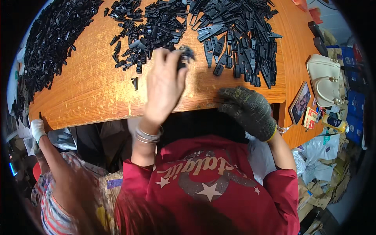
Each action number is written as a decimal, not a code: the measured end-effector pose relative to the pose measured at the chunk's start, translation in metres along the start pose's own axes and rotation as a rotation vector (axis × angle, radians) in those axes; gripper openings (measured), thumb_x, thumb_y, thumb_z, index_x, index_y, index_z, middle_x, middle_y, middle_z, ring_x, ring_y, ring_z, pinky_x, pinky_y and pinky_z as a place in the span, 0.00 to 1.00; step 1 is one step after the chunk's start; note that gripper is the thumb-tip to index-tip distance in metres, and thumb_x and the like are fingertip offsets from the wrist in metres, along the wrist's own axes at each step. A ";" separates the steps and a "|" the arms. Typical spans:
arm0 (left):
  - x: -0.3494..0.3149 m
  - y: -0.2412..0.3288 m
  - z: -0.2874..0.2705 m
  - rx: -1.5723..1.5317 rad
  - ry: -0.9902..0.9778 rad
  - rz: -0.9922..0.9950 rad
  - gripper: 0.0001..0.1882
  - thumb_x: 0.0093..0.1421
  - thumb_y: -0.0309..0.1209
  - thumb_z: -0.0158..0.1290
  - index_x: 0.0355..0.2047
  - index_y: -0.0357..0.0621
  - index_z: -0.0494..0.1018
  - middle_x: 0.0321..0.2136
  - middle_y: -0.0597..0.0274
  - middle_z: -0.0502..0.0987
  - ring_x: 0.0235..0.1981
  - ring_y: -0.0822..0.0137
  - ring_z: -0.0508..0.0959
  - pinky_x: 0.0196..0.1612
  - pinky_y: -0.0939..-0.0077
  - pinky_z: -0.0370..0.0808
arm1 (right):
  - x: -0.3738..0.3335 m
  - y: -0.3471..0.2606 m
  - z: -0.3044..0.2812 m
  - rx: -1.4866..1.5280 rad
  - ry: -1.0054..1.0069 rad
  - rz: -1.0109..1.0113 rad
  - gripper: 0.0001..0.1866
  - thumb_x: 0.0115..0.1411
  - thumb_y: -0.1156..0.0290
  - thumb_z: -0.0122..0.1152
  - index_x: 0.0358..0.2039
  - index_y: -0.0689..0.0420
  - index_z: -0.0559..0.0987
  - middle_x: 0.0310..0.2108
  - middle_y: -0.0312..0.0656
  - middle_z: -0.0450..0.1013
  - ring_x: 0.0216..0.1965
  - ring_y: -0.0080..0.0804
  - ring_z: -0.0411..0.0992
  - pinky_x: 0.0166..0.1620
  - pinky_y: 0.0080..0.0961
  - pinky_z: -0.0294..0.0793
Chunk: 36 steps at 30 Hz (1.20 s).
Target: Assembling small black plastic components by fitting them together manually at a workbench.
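fingers of the bare left hand [164, 88] are curled around a small clutch of black pieces [185, 57], held just above the wooden table [90, 88]. the grip is blurred, so how many pieces it holds cannot be told. the right hand [248, 111], in a dark knitted glove, is at the table's near edge with its fingers pointing left; whether it grips anything cannot be made out.

the held pieces are between two groups: a middle pile [166, 27] of short black clips to the far left of them, and a right pile [250, 43] of longer, tapered black parts. the gap looks narrow, so a low, level path should suit, with the wrist clear of both piles so that short and long parts do not mix. small, hard pieces like these will probably slip from a loose clutch; a snug cupped hold, let go close to the wood, seems safest. the gloved hand could serve as a stop at the near edge, where a dropped piece might roll off.

one loose clip [135, 83] is apart from the middle pile, just left of the bare wrist, and a careless sleeve or bracelet [148, 136] could knock it.
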<state>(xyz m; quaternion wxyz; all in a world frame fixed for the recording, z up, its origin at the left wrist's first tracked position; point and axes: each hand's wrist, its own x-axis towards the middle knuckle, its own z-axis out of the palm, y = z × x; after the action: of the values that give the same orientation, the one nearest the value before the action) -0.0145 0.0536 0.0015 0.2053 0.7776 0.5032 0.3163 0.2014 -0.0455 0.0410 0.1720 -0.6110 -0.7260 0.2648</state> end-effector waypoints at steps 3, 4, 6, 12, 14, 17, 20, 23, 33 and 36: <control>-0.009 0.009 0.012 -0.137 0.022 0.044 0.25 0.52 0.20 0.61 0.51 0.38 0.69 0.44 0.50 0.68 0.32 0.62 0.75 0.35 0.70 0.74 | 0.008 0.000 0.012 0.027 0.064 -0.020 0.18 0.54 0.59 0.65 0.44 0.51 0.81 0.37 0.42 0.78 0.39 0.41 0.77 0.40 0.34 0.75; -0.013 0.012 0.012 -0.208 0.036 0.026 0.26 0.52 0.18 0.61 0.52 0.38 0.69 0.44 0.52 0.68 0.30 0.67 0.74 0.33 0.74 0.74 | 0.011 0.000 0.013 0.029 0.061 -0.019 0.18 0.54 0.59 0.65 0.44 0.51 0.81 0.37 0.42 0.78 0.39 0.41 0.77 0.40 0.34 0.75; -0.021 0.011 0.012 -0.339 0.064 -0.015 0.25 0.53 0.16 0.58 0.52 0.36 0.68 0.45 0.51 0.67 0.27 0.69 0.72 0.30 0.77 0.73 | 0.016 0.001 0.013 0.063 0.041 -0.024 0.17 0.56 0.60 0.64 0.44 0.52 0.81 0.36 0.44 0.77 0.38 0.42 0.77 0.41 0.35 0.75; -0.027 0.003 0.009 -0.263 0.201 0.158 0.11 0.57 0.18 0.55 0.40 0.32 0.71 0.35 0.49 0.70 0.24 0.62 0.74 0.26 0.71 0.72 | 0.020 -0.003 0.013 0.174 0.016 0.087 0.16 0.57 0.61 0.63 0.45 0.53 0.80 0.37 0.45 0.77 0.39 0.43 0.76 0.42 0.37 0.74; -0.026 0.008 0.012 -0.160 0.189 0.167 0.08 0.56 0.18 0.56 0.37 0.34 0.73 0.31 0.51 0.71 0.22 0.57 0.75 0.25 0.68 0.73 | 0.019 -0.001 0.015 0.150 0.023 0.073 0.16 0.57 0.61 0.63 0.45 0.53 0.80 0.37 0.46 0.76 0.40 0.43 0.76 0.42 0.37 0.74; -0.019 0.025 0.020 0.023 0.122 0.152 0.07 0.57 0.24 0.57 0.35 0.36 0.74 0.28 0.55 0.70 0.22 0.57 0.75 0.23 0.67 0.72 | 0.012 0.002 0.018 0.098 0.050 0.067 0.17 0.57 0.61 0.63 0.45 0.54 0.80 0.38 0.46 0.76 0.41 0.44 0.75 0.42 0.38 0.74; -0.015 0.030 0.028 0.115 0.094 0.204 0.06 0.56 0.25 0.57 0.33 0.37 0.73 0.28 0.55 0.68 0.25 0.58 0.75 0.23 0.66 0.71 | 0.008 0.004 0.018 0.097 0.077 0.065 0.17 0.57 0.61 0.63 0.45 0.54 0.79 0.38 0.46 0.76 0.40 0.44 0.75 0.42 0.38 0.74; -0.020 0.031 0.031 0.071 0.018 0.228 0.06 0.54 0.22 0.56 0.33 0.37 0.70 0.31 0.53 0.69 0.29 0.55 0.75 0.26 0.64 0.73 | 0.002 0.010 0.017 0.102 0.095 0.099 0.17 0.58 0.61 0.63 0.45 0.54 0.79 0.39 0.45 0.76 0.40 0.43 0.75 0.43 0.37 0.74; -0.029 0.022 0.031 -0.003 0.048 0.350 0.08 0.54 0.18 0.57 0.34 0.37 0.73 0.35 0.51 0.75 0.34 0.52 0.79 0.33 0.65 0.76 | 0.000 0.026 0.030 0.031 0.164 -0.092 0.20 0.60 0.59 0.59 0.51 0.52 0.77 0.45 0.42 0.76 0.44 0.39 0.74 0.46 0.34 0.74; -0.026 0.025 0.032 -0.013 -0.004 0.428 0.08 0.53 0.18 0.58 0.33 0.36 0.72 0.34 0.51 0.75 0.33 0.53 0.77 0.33 0.64 0.75 | -0.003 0.037 0.032 -0.121 0.231 -0.260 0.17 0.59 0.60 0.58 0.48 0.49 0.78 0.48 0.41 0.75 0.45 0.38 0.74 0.45 0.34 0.75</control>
<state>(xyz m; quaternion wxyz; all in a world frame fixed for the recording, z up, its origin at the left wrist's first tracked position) 0.0173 0.0198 -0.0128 0.1394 0.8661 0.3241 0.3542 0.2133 -0.0497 -0.0063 0.2501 -0.5477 -0.7887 0.1242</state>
